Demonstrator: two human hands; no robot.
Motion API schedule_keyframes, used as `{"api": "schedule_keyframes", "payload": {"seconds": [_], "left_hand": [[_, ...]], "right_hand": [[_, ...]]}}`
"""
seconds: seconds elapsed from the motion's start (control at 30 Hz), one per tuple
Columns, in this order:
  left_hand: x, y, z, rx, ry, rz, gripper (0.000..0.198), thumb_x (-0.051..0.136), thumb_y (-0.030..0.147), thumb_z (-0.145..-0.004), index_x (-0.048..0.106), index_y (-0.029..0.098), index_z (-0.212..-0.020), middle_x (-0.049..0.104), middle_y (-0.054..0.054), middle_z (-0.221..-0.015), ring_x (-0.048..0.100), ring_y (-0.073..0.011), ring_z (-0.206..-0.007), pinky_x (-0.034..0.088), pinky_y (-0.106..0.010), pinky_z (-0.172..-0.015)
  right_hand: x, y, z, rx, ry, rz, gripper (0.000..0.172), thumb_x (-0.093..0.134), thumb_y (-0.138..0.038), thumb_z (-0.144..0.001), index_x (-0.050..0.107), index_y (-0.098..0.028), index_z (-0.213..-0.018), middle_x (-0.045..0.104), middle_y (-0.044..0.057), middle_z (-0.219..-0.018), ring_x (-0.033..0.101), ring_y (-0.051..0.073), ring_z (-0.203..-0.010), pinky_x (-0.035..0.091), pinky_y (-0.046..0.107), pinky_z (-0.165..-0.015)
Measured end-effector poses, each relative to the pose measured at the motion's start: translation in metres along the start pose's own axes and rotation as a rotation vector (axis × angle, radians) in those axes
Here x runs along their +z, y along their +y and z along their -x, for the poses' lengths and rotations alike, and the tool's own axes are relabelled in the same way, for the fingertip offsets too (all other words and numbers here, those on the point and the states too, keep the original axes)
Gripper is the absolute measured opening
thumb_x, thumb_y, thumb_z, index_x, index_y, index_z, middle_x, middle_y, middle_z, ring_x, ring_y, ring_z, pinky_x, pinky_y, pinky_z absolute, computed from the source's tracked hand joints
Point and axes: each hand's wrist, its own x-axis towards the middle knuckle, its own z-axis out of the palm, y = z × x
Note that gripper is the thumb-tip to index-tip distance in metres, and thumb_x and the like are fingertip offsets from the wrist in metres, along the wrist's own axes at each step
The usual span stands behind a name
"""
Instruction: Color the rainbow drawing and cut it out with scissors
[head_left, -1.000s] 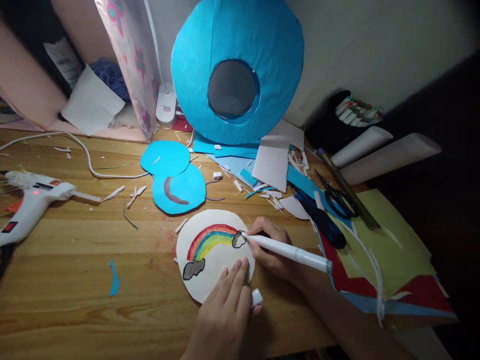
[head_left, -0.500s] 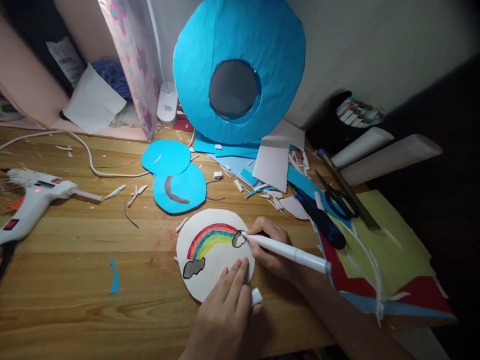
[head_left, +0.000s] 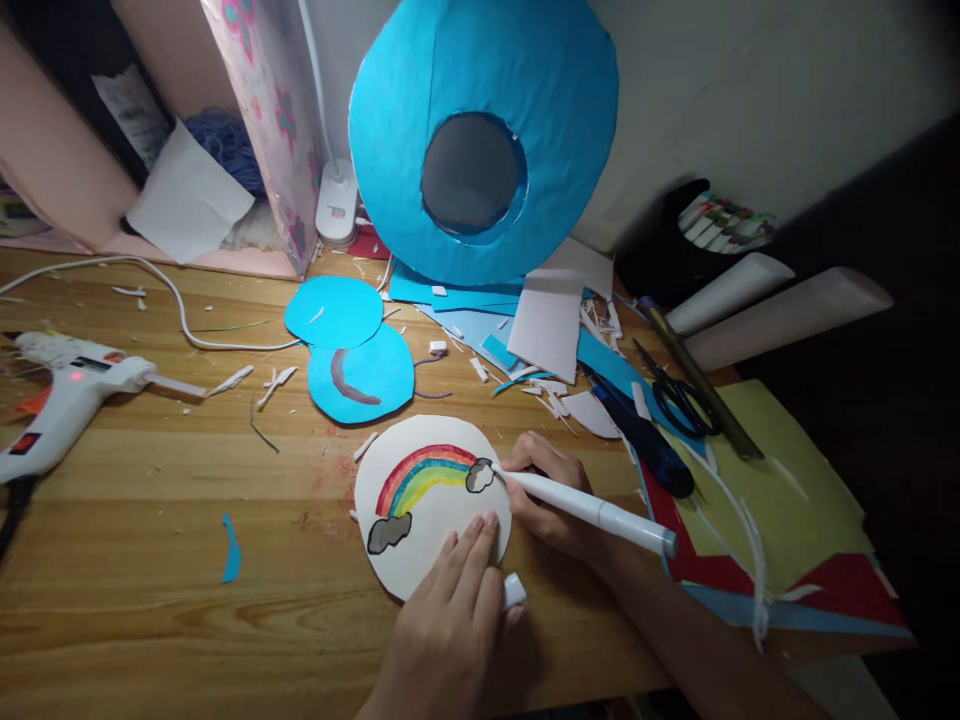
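A white paper disc (head_left: pixel 420 555) with a drawn rainbow (head_left: pixel 421 474) and two grey clouds lies on the wooden table (head_left: pixel 150 600). My right hand (head_left: pixel 547 490) grips a white marker (head_left: pixel 592 512), its tip on the right-hand cloud (head_left: pixel 480 476). My left hand (head_left: pixel 450 620) presses its fingertips flat on the disc's lower right edge, and the marker's white cap (head_left: pixel 514 591) sits tucked between its fingers.
Two blue paper discs (head_left: pixel 352 345) lie behind the drawing. A large blue ring (head_left: pixel 480 140) leans on the wall over paper scraps. A glue gun (head_left: pixel 67 395) and white cable are at the left. Scissors (head_left: pixel 675 395), a blue pen, rolled paper and coloured sheets are at the right.
The marker tip has shifted slightly along the right cloud and the view has tilted a little. My left hand has stayed on the disc.
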Motion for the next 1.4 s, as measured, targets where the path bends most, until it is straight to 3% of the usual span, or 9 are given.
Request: {"api": "schedule_keyframes", "payload": {"seconds": [0.73, 0.83, 0.93, 1.03, 1.13, 1.27, 1.4], "left_hand": [[0.002, 0.0, 0.001, -0.031, -0.017, 0.069, 0.032, 0.032, 0.02, -0.098, 0.062, 0.01, -0.102, 0.061, -0.014, -0.125, 0.06, -0.0232, -0.113, 0.056, -0.035, -0.09], [0.001, 0.0, 0.002, -0.044, -0.012, 0.096, 0.03, 0.033, 0.02, -0.097, 0.062, 0.01, -0.101, 0.061, -0.014, -0.126, 0.061, -0.023, -0.113, 0.056, -0.035, -0.089], [-0.009, -0.006, 0.002, -0.067, -0.057, 0.171, 0.026, 0.037, 0.018, -0.096, 0.061, 0.012, -0.104, 0.061, -0.012, -0.126, 0.059, -0.0218, -0.115, 0.055, -0.036, -0.092], [-0.026, -0.016, 0.004, -0.056, -0.124, 0.251, 0.019, 0.043, 0.018, -0.093, 0.06, 0.015, -0.102, 0.063, -0.011, -0.124, 0.06, -0.0211, -0.115, 0.052, -0.038, -0.095], [-0.036, -0.023, 0.005, -0.015, -0.148, 0.269, 0.017, 0.046, 0.018, -0.091, 0.059, 0.015, -0.101, 0.065, -0.011, -0.121, 0.061, -0.0215, -0.113, 0.052, -0.039, -0.094], [-0.032, -0.023, 0.004, 0.023, -0.133, 0.203, 0.021, 0.044, 0.016, -0.092, 0.059, 0.011, -0.105, 0.061, -0.014, -0.127, 0.057, -0.0237, -0.118, 0.053, -0.04, -0.093], [-0.023, -0.021, 0.001, 0.076, -0.203, 0.215, 0.022, 0.041, 0.016, -0.093, 0.059, 0.012, -0.105, 0.049, -0.016, -0.139, 0.044, -0.0237, -0.129, 0.046, -0.042, -0.101]], "right_hand": [[-0.006, -0.001, -0.002, -0.037, -0.014, 0.044, 0.009, 0.052, -0.013, -0.071, 0.048, -0.021, -0.07, 0.047, -0.002, -0.06, 0.046, 0.015, -0.054, 0.035, 0.027, -0.05], [-0.007, -0.001, 0.0, 0.052, -0.023, -0.021, 0.006, 0.054, -0.016, -0.074, 0.051, -0.02, -0.073, 0.049, -0.002, -0.063, 0.049, 0.015, -0.057, 0.038, 0.026, -0.052], [-0.007, 0.003, 0.002, 0.206, 0.05, -0.171, 0.001, 0.055, -0.022, -0.082, 0.055, -0.021, -0.081, 0.055, -0.001, -0.072, 0.053, 0.015, -0.064, 0.042, 0.025, -0.057], [-0.008, 0.008, 0.0, 0.314, 0.097, -0.294, 0.009, 0.055, -0.029, -0.087, 0.057, -0.021, -0.089, 0.058, -0.001, -0.079, 0.056, 0.014, -0.07, 0.045, 0.025, -0.062], [-0.009, 0.007, -0.003, 0.359, 0.05, -0.374, 0.016, 0.057, -0.033, -0.087, 0.059, -0.021, -0.097, 0.06, 0.001, -0.087, 0.057, 0.014, -0.075, 0.046, 0.025, -0.065], [-0.009, 0.001, -0.003, 0.345, -0.017, -0.41, 0.017, 0.06, -0.032, -0.084, 0.059, -0.021, -0.097, 0.061, 0.002, -0.093, 0.058, 0.015, -0.084, 0.046, 0.024, -0.07], [-0.008, -0.002, 0.001, 0.37, -0.082, -0.425, 0.015, 0.06, -0.034, -0.084, 0.057, -0.019, -0.084, 0.057, -0.002, -0.076, 0.053, 0.012, -0.067, 0.042, 0.021, -0.058]]}}
